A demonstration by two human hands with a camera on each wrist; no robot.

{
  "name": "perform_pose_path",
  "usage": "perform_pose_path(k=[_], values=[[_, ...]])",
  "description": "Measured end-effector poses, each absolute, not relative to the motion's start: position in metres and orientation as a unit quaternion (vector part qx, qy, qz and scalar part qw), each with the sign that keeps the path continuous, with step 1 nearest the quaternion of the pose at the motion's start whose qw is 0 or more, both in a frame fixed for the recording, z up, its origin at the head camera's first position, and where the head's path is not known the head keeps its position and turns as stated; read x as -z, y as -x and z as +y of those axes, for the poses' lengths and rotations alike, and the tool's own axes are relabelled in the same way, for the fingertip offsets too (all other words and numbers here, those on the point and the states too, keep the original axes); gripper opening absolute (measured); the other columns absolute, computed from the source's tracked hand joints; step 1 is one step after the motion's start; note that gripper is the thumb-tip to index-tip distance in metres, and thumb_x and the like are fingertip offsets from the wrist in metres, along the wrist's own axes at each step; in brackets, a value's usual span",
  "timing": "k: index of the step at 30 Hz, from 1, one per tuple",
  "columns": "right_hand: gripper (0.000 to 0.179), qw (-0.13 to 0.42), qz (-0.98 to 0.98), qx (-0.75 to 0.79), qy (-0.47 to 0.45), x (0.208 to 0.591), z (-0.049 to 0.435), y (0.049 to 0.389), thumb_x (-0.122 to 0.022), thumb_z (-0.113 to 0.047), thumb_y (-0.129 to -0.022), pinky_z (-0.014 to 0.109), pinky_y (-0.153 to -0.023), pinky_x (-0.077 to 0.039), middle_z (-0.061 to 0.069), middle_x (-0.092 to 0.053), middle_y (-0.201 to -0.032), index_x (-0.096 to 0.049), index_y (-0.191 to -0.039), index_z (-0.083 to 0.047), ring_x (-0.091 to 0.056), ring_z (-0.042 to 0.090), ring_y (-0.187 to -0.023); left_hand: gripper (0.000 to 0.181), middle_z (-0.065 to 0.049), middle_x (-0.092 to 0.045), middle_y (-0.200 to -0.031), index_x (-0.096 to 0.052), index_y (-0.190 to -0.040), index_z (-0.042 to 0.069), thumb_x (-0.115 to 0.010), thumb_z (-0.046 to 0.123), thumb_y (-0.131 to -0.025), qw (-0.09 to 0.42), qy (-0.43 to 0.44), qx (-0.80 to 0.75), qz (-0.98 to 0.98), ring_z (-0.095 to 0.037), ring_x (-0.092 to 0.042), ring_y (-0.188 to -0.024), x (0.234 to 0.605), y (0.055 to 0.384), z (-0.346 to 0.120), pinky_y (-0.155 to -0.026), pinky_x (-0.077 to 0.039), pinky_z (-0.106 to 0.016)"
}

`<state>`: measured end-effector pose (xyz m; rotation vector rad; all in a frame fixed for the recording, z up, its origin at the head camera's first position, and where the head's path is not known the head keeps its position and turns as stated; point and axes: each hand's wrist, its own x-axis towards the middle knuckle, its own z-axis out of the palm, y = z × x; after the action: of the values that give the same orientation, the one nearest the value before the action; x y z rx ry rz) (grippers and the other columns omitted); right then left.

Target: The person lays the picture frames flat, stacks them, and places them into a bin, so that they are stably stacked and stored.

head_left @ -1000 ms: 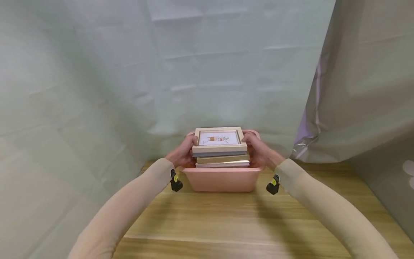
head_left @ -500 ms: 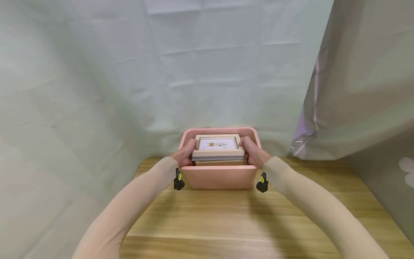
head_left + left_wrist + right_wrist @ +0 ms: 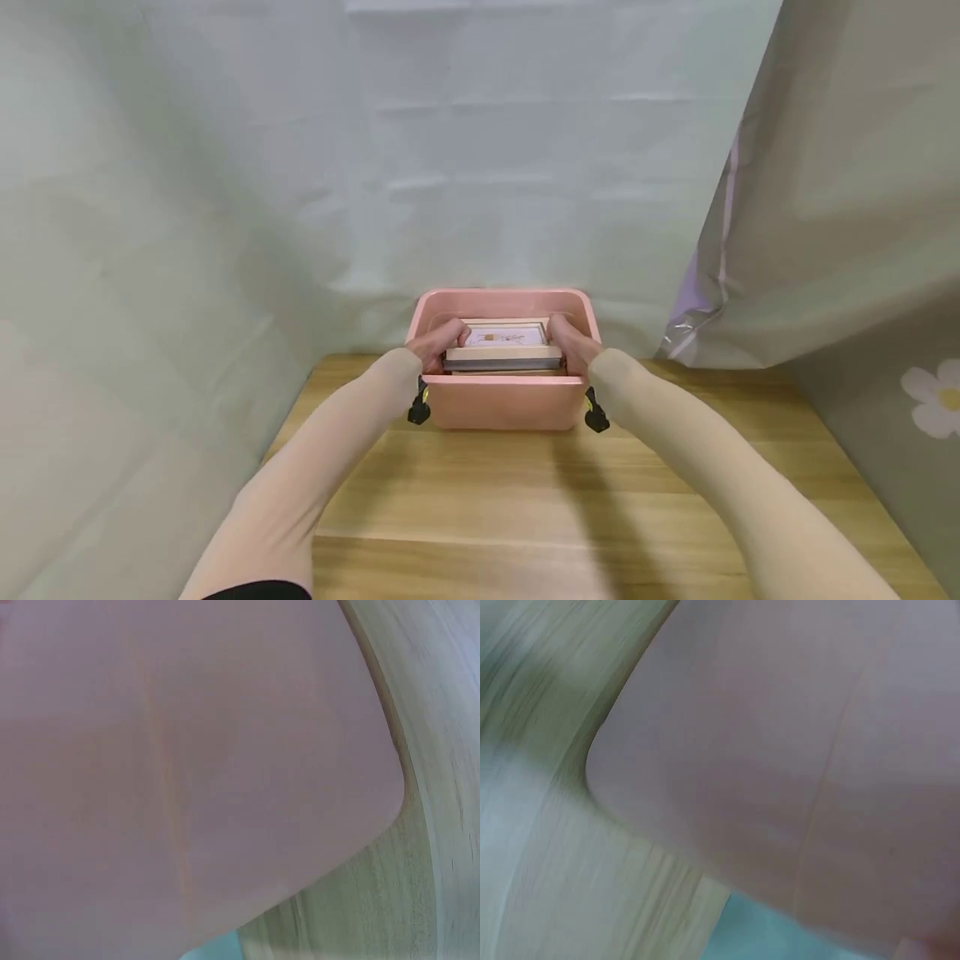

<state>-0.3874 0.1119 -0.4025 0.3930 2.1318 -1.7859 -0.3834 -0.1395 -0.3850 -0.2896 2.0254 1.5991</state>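
Note:
A stack of picture frames sits low inside a pink plastic bin. The top one has a cream border around a white picture with a small brown and red drawing; a grey-edged frame shows beneath it. My left hand grips the stack's left end, thumb over the top frame's edge. At the opposite end my right hand holds it in the same way. The fingers below the thumbs are hidden between stack and bin walls. Both wrist views are filled mostly by the bin's outside wall.
The bin stands at the back of a wood-grain table, close against a pale hanging curtain. A grey-brown cloth hangs at the right, beside a panel with a white flower.
Both hands have lowered the stack of picture frames from above the bin's rim down into it. The lower frames have dropped out of sight behind the front wall.

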Motion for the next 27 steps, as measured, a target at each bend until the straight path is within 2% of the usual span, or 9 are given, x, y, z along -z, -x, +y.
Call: perform_pose_path(k=[2,4,8,11,15,21,26,27], values=[[0.008,0.176,0.752,0.621,-0.134,0.404,0.116,0.387,-0.040,-0.007,-0.078,0.032,-0.078,-0.038,0.010,-0.056,-0.115,-0.037,-0.077,-0.015,-0.050,0.026,-0.098,0.031,-0.011,-0.056,-0.139,-0.047,-0.106,0.005,-0.045,0.012,-0.075,0.267,0.094,-0.574,0.769,-0.025,-0.056,-0.116,0.384,0.384,-0.135,-0.081,-0.046,-0.029],[0.003,0.204,0.752,0.614,-0.128,0.401,0.119,0.378,-0.039,-0.010,-0.080,0.035,-0.085,-0.038,0.012,-0.053,-0.128,-0.039,-0.083,-0.012,-0.050,0.028,-0.109,0.034,-0.012,-0.054,-0.146,-0.046,-0.110,0.006,-0.047,0.011,-0.076,0.276,0.090,-0.564,0.773,-0.025,-0.054,-0.122,0.385,0.383,-0.131,-0.088,-0.045,-0.031],[0.026,0.238,0.752,0.602,-0.124,0.404,0.121,0.371,-0.041,-0.017,-0.087,0.043,-0.101,-0.041,0.015,-0.045,-0.148,-0.046,-0.111,-0.007,-0.047,0.033,-0.129,0.045,-0.013,-0.053,-0.152,-0.048,-0.120,0.004,-0.048,0.009,-0.076,0.292,0.092,-0.552,0.775,-0.026,-0.053,-0.128,0.389,0.377,-0.129,-0.100,-0.045,-0.035],[0.041,0.246,0.755,0.594,-0.131,0.404,0.121,0.370,-0.043,-0.019,-0.090,0.047,-0.114,-0.040,0.016,-0.039,-0.158,-0.043,-0.129,-0.005,-0.042,0.036,-0.141,0.052,-0.015,-0.053,-0.153,-0.048,-0.125,0.002,-0.048,0.010,-0.074,0.294,0.086,-0.542,0.783,-0.027,-0.052,-0.129,0.391,0.374,-0.129,-0.104,-0.044,-0.036],[0.045,0.219,0.775,0.575,-0.142,0.407,0.121,0.376,-0.047,-0.018,-0.089,0.052,-0.124,-0.036,0.012,-0.035,-0.164,-0.045,-0.132,-0.006,-0.036,0.035,-0.150,0.053,-0.015,-0.051,-0.152,-0.047,-0.128,0.002,-0.050,0.011,-0.076,0.292,0.071,-0.533,0.791,-0.028,-0.051,-0.130,0.391,0.375,-0.128,-0.102,-0.044,-0.037],[0.049,0.197,0.796,0.554,-0.142,0.406,0.119,0.382,-0.052,-0.016,-0.083,0.058,-0.125,-0.037,0.009,-0.034,-0.165,-0.048,-0.132,-0.010,-0.035,0.035,-0.151,0.052,-0.017,-0.054,-0.138,-0.046,-0.128,0.001,-0.052,0.013,-0.078,0.318,0.105,-0.520,0.786,-0.030,-0.057,-0.117,0.388,0.378,-0.131,-0.097,-0.051,-0.038],[0.075,0.220,0.794,0.554,-0.122,0.404,0.120,0.379,-0.054,-0.015,-0.081,0.059,-0.131,-0.028,0.009,-0.020,-0.174,-0.030,-0.152,-0.014,-0.025,0.037,-0.157,0.061,-0.021,-0.052,-0.137,-0.042,-0.140,-0.001,-0.055,0.017,-0.084,0.327,0.125,-0.523,0.777,-0.033,-0.058,-0.117,0.387,0.378,-0.133,-0.108,-0.054,-0.043],[0.077,0.226,0.792,0.555,-0.116,0.406,0.120,0.379,-0.055,-0.015,-0.080,0.058,-0.130,-0.029,0.010,-0.019,-0.173,-0.028,-0.152,-0.013,-0.025,0.037,-0.156,0.063,-0.022,-0.052,-0.138,-0.041,-0.143,-0.001,-0.056,0.019,-0.086,0.327,0.128,-0.523,0.777,-0.035,-0.058,-0.119,0.386,0.378,-0.134,-0.112,-0.054,-0.046]])
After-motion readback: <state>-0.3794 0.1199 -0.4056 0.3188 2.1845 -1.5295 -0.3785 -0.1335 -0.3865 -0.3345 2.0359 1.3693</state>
